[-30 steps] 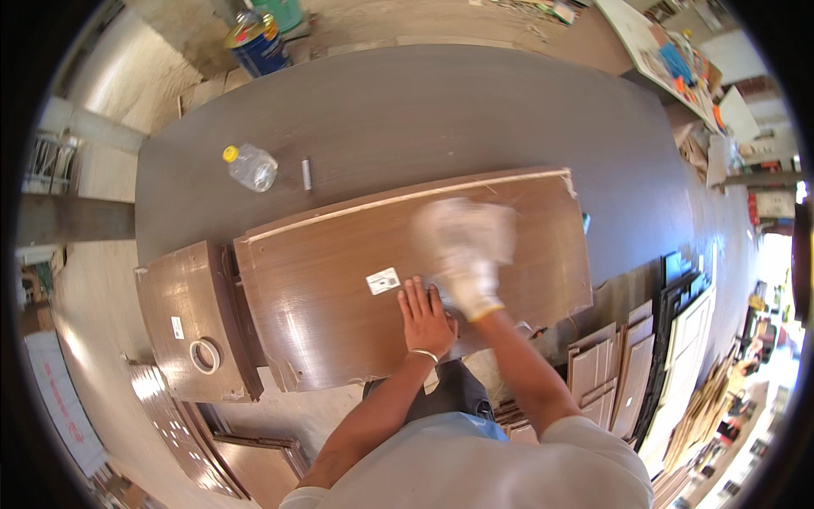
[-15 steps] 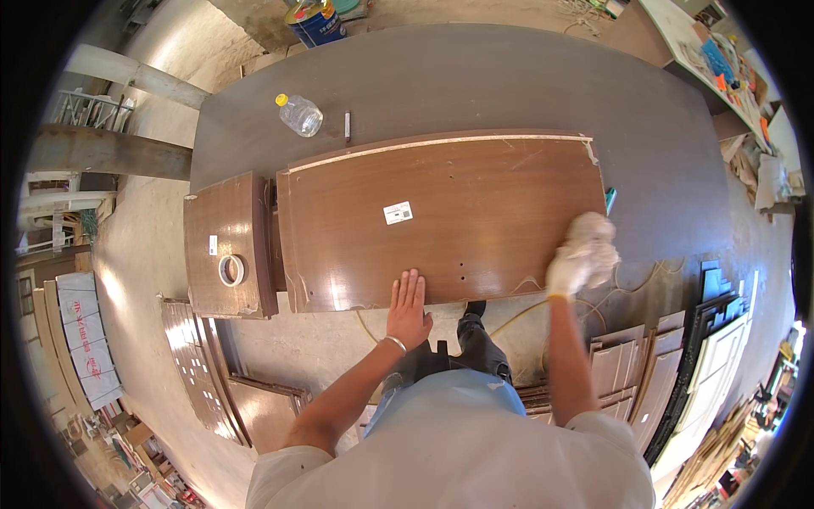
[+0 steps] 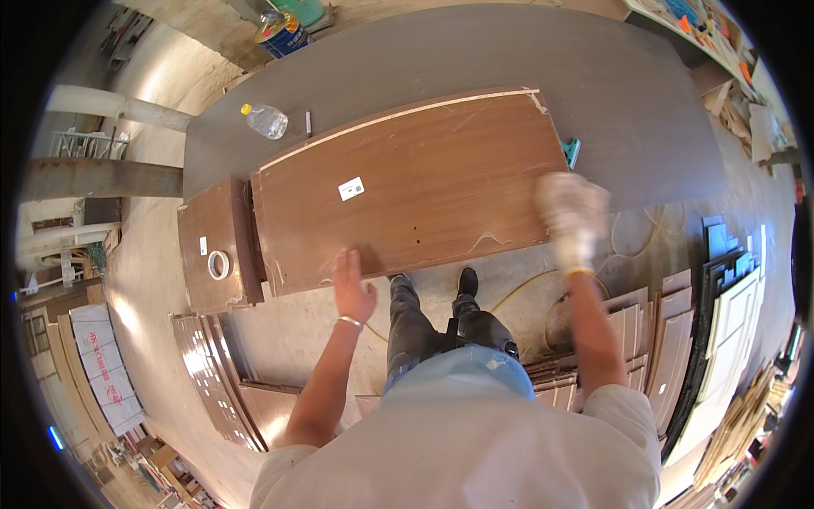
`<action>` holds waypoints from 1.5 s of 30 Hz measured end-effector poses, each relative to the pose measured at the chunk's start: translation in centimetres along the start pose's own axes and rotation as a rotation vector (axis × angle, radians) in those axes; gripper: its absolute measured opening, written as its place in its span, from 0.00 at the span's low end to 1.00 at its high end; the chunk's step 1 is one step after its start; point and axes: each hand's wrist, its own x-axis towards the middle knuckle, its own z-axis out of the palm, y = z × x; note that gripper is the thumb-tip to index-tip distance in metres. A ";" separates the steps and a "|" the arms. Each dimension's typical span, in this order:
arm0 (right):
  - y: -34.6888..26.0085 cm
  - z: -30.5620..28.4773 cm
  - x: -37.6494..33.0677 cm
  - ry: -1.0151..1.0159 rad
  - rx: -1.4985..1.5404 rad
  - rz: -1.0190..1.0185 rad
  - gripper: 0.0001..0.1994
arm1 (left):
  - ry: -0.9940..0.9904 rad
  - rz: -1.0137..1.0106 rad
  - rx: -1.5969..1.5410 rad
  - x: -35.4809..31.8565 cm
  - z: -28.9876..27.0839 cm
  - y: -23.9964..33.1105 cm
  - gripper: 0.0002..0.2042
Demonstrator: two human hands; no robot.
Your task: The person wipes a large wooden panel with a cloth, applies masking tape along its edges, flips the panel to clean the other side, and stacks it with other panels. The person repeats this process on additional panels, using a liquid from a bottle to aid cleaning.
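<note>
A long brown wooden panel [image 3: 407, 187] with a small white label [image 3: 350, 188] lies on a dark grey table [image 3: 475, 59]. My left hand [image 3: 352, 288] rests flat on the panel's near edge, bare, fingers apart, holding nothing. My right hand [image 3: 572, 216] is white, in a glove or wrapped in cloth, and blurred by motion. It is at the panel's near right corner. Whether it grips anything is not visible. My legs and dark shoes stand between the two arms, below the panel's edge.
A smaller brown board [image 3: 208, 233] with a tape roll [image 3: 219, 265] adjoins the panel's left end. A clear bottle [image 3: 267, 120], a thin stick [image 3: 308, 123], a teal tool [image 3: 572, 151] and a paint can [image 3: 282, 32] lie nearby. Panel stacks [image 3: 644, 322] cover the floor.
My right hand swept from the middle of the panel to its near right corner. My left hand stayed on the near edge. The view shifted as my head moved.
</note>
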 end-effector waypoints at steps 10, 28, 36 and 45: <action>10.0 -12.0 -4.9 0.534 0.833 0.432 0.31 | -0.267 0.161 0.443 5.6 5.3 8.8 0.47; -1.1 -3.4 0.1 0.173 -0.152 0.440 0.26 | -0.174 0.168 0.420 5.2 5.9 5.4 0.40; -3.3 -4.0 -1.1 0.157 -0.339 0.385 0.24 | -0.237 0.215 0.414 4.6 4.2 5.3 0.44; -3.5 -4.5 -0.2 0.157 -0.180 0.483 0.25 | 0.203 -0.759 0.241 7.7 -4.6 -10.2 0.29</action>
